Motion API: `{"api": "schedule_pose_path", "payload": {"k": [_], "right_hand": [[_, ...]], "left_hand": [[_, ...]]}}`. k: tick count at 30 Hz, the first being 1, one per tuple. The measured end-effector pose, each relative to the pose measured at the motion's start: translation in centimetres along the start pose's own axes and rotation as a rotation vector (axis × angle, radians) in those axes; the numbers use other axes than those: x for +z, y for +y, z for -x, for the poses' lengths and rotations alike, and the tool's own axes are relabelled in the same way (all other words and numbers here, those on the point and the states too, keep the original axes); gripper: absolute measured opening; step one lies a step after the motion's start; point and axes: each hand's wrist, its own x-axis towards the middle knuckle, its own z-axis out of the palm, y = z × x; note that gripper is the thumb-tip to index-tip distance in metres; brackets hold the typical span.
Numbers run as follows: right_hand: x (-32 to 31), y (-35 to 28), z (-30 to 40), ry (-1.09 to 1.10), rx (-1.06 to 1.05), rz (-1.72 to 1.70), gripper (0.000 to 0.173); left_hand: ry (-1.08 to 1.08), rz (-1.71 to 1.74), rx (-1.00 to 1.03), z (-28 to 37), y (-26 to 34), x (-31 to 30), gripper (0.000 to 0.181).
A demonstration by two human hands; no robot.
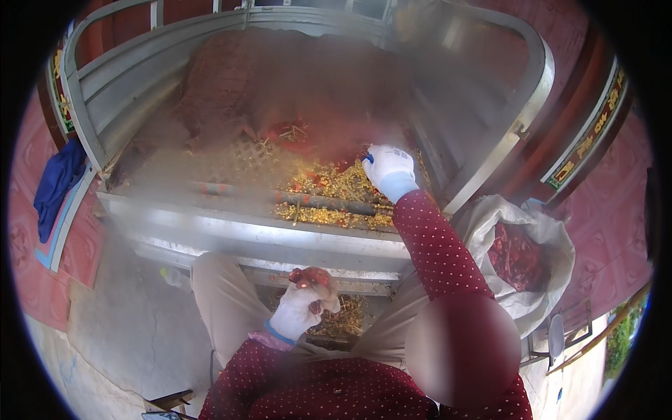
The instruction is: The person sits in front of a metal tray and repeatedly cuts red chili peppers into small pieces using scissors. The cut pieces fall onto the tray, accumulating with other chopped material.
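My left hand, in a stained white glove with a blue cuff edge, is closed around several dried red chili peppers above my lap. Farther out, my right hand, in a cleaner white glove, reaches to the bed of a metal cart or truck. Its fingers point down and left at the edge of a red heap; whether they hold anything is hidden by haze on the view. Yellow seeds and bits of stalk lie scattered beneath and beside that hand, around a dark bar.
A white woven sack of dried red chilies stands at my right. Metal rails enclose the bed, with dark red netting or cloth at its back. Blue cloth hangs at the left. Stalk debris lies between my knees.
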Motion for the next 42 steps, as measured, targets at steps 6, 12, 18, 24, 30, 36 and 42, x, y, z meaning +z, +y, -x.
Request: {"api": "schedule_pose_path", "payload": {"k": [6,12,18,24,30,36,42], "right_hand": [[-2.3,5.4,4.3,-0.186,0.196,-1.207,0.028],[1.0,2.9,16.0,-0.893,0.217,-1.803,0.033],[10.0,0.2,22.6,-1.080,0.324,-2.034,0.032],[6.8,-3.0,22.6,-0.658,0.238,-1.771,0.017],[5.9,-2.9,22.4,-0.724,0.257,-1.623,0.020],[3.0,-3.0,22.0,-0.466,-0.049,-0.892,0.027],[-0.1,-1.6,19.7,-0.075,-0.368,-0.524,0.029]], "left_hand": [[0.044,0.069,0.029,-0.4,0.7,2.0,0.007],[0.116,0.160,0.027,-0.5,0.5,0.7,0.018],[0.287,0.068,-0.085,-0.1,1.8,4.7,0.030],[0.196,0.023,0.080,-0.5,0.4,2.9,0.037],[0.187,-0.175,0.066,-0.7,-0.1,2.7,0.044],[0.192,0.030,0.119,-1.3,-1.4,1.6,0.039],[0.046,0.088,0.053,-0.9,-1.4,-0.3,0.037]]}}
